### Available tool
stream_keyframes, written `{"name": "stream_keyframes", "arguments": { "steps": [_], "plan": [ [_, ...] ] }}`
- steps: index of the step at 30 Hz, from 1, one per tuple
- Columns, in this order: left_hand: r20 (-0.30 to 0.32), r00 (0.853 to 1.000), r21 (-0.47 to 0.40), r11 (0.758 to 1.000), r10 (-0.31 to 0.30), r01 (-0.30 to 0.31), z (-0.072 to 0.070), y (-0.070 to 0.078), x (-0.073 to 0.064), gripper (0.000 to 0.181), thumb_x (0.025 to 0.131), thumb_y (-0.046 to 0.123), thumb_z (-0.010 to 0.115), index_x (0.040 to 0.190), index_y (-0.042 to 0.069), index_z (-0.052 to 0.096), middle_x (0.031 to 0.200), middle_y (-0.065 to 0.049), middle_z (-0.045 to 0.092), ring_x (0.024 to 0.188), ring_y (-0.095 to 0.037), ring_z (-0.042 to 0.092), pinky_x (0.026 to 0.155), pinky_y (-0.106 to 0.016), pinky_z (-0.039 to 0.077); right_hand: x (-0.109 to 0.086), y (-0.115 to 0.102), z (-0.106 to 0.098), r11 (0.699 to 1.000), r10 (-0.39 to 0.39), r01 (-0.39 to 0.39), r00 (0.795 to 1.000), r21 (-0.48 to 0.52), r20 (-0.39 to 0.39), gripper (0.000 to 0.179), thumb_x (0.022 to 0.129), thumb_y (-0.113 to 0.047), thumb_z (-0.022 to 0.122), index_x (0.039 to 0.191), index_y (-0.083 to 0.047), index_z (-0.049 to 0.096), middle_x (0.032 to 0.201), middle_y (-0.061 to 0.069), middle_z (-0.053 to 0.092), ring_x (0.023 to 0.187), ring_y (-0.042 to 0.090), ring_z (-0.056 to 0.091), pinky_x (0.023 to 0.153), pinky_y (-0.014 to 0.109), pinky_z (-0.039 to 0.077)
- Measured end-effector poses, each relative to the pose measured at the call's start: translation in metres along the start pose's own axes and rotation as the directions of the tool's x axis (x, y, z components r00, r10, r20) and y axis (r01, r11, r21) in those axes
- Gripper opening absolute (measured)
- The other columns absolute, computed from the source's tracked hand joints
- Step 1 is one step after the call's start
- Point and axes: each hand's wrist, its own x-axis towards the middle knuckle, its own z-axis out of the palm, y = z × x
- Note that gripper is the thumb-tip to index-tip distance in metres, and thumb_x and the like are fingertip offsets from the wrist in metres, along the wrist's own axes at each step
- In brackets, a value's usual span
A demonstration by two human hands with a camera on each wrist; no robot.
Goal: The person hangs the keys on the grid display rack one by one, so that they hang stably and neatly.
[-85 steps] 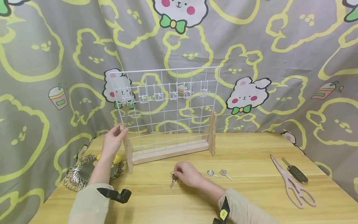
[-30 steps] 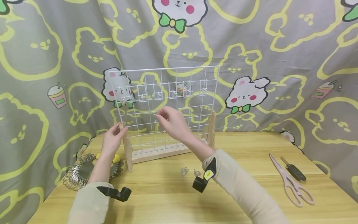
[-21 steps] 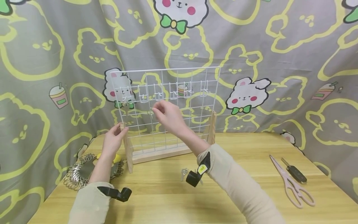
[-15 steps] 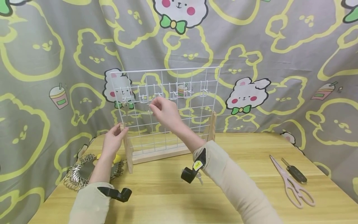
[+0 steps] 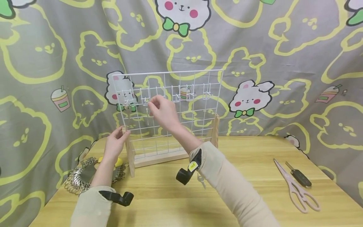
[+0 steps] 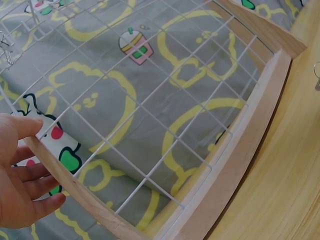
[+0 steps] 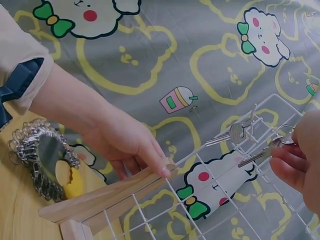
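A white wire grid rack (image 5: 173,73) with wooden side posts and a row of white hooks stands on the table. My left hand (image 5: 115,142) holds its left wooden post (image 6: 75,187) between thumb and fingers. My right hand (image 5: 164,112) pinches a key ring (image 7: 286,129) with a silver key (image 7: 256,156) dangling from it, right at the second hook from the left (image 5: 145,100). On the leftmost hook hangs another key (image 7: 227,136). A loose key (image 5: 201,180) lies on the table beside my right sleeve.
At the left, behind my left forearm, is a round bundle of many metal rings (image 5: 77,176) with a yellow piece (image 5: 119,161). Pink-handled scissors (image 5: 297,189) and a black car key (image 5: 301,178) lie at the right. A patterned curtain (image 5: 249,37) hangs behind the rack.
My right hand has lifted a key from the table and carried it up and left to the second hook. The loose keys shifted left on the table. My left hand stays on the post.
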Motion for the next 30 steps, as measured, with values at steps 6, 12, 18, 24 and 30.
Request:
{"name": "stream_keyframes", "arguments": {
  "steps": [6, 12, 18, 24, 30],
  "plan": [
    [-0.001, 1.0, -0.003, 1.0, 0.0, 0.0, 0.0, 0.001, -0.001, 0.071, 0.095, 0.036, 0.052, 0.148, 0.004, 0.017, 0.147, -0.024, 0.025, 0.135, -0.036, 0.024, 0.109, -0.047, 0.022, 0.006, -0.004, 0.003, 0.999, 0.017, -0.015, 0.998, 0.031, -0.054, 0.009, 0.093, -0.009, 0.055, 0.093, -0.001, 0.059, 0.076, 0.006, 0.064, 0.059, 0.013, 0.062, 0.051, 0.019, 0.052],
    [0.001, 1.0, 0.013, 1.0, 0.001, -0.001, -0.002, 0.0, -0.001, 0.071, 0.094, 0.037, 0.051, 0.148, 0.005, 0.017, 0.147, -0.024, 0.025, 0.135, -0.035, 0.023, 0.109, -0.048, 0.023, 0.008, -0.005, 0.005, 1.0, 0.006, -0.007, 0.998, -0.014, -0.07, 0.008, 0.092, -0.006, 0.054, 0.092, 0.001, 0.059, 0.073, 0.005, 0.063, 0.056, 0.01, 0.059, 0.05, 0.018, 0.05],
    [-0.003, 1.0, 0.018, 1.0, 0.0, 0.0, 0.0, 0.001, -0.001, 0.071, 0.094, 0.038, 0.052, 0.148, 0.005, 0.017, 0.147, -0.024, 0.026, 0.135, -0.036, 0.025, 0.109, -0.047, 0.023, 0.008, 0.0, 0.008, 0.99, -0.023, 0.013, 0.997, -0.138, -0.072, 0.009, 0.091, -0.007, 0.055, 0.093, 0.0, 0.061, 0.074, 0.004, 0.063, 0.058, 0.011, 0.058, 0.051, 0.015, 0.046],
    [-0.004, 1.0, 0.005, 1.0, 0.0, 0.0, 0.001, 0.002, -0.001, 0.07, 0.095, 0.036, 0.052, 0.148, 0.005, 0.018, 0.146, -0.023, 0.027, 0.135, -0.035, 0.025, 0.11, -0.046, 0.023, 0.008, 0.003, 0.01, 0.991, -0.003, -0.008, 0.997, -0.134, -0.075, 0.01, 0.092, -0.009, 0.057, 0.093, 0.0, 0.062, 0.073, 0.004, 0.065, 0.056, 0.01, 0.058, 0.049, 0.015, 0.045],
    [0.001, 1.0, 0.0, 1.0, -0.006, 0.006, 0.002, 0.003, -0.001, 0.07, 0.095, 0.035, 0.051, 0.148, 0.005, 0.017, 0.147, -0.024, 0.026, 0.135, -0.035, 0.024, 0.109, -0.047, 0.022, 0.005, 0.008, 0.011, 0.997, 0.036, -0.04, 0.998, -0.061, -0.06, 0.01, 0.092, -0.01, 0.058, 0.092, -0.001, 0.062, 0.074, 0.006, 0.066, 0.053, 0.008, 0.059, 0.047, 0.017, 0.048]
  ]
}}
